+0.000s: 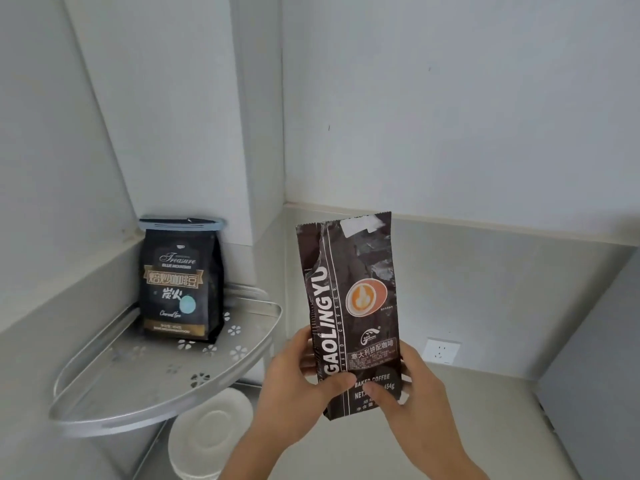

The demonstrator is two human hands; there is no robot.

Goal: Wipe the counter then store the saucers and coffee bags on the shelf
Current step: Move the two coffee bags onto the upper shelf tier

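Note:
I hold a dark brown coffee bag (pixel 349 292) marked GAOLINGYU upright in front of me, to the right of the shelf. My left hand (pixel 294 386) grips its lower left edge and my right hand (pixel 412 393) grips its lower right, thumbs on the front. A black coffee bag (pixel 180 282) with a blue clip on top stands at the back of the metal corner shelf's upper tier (pixel 145 396). White saucers (pixel 207 434) lie stacked on the tier below, partly hidden by the upper tier.
The shelf sits in a wall corner at the left. The light counter (pixel 485 403) runs to the right, with a white wall socket (pixel 441 350) above it and a grey panel (pixel 595 358) at the far right.

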